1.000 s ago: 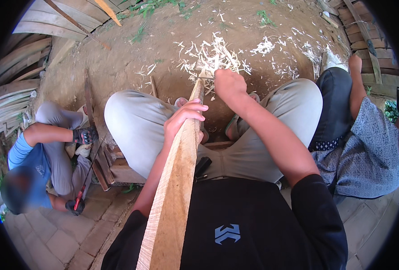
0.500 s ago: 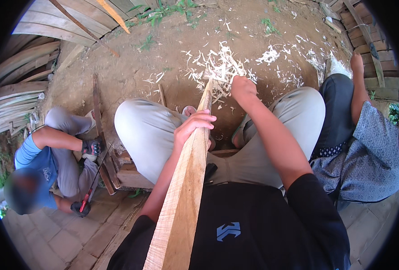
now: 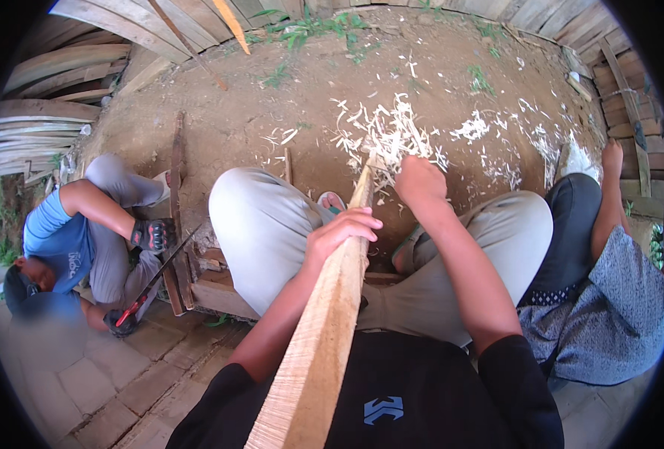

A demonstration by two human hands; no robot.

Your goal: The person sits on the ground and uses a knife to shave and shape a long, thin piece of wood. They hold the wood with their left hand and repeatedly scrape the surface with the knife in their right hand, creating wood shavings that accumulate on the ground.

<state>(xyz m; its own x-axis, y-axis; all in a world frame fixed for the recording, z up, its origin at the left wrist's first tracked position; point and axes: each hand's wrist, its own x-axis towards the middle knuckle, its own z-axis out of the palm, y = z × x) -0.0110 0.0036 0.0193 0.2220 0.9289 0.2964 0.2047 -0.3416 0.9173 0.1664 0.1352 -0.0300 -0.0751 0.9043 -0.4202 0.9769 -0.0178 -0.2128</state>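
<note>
A long, squared piece of pale wood (image 3: pixel 324 329) slants up from my lap and narrows to a point beyond my knees. My left hand (image 3: pixel 343 233) is closed over it below the tapered end, thumb side hidden. My right hand (image 3: pixel 421 182) is a fist just right of the tip. Between fist and tip shows the thin dark blade of a knife (image 3: pixel 383 169); its handle is hidden in my fingers. Curled wood shavings (image 3: pixel 399 135) lie heaped on the ground past the tip.
At left a person in dark gloves (image 3: pixel 154 235) holds a red-handled saw (image 3: pixel 141 295) against upright boards (image 3: pixel 178 179). Another person in a grey patterned garment (image 3: pixel 609 318) sits close at my right. Stacked planks (image 3: pixel 47 112) line the far left, and wooden walling (image 3: pixel 564 19) stands behind.
The whole view has shifted, so the wood and shavings sit lower and further right. My right fist has drawn slightly back toward me along the tip. My left hand keeps its hold.
</note>
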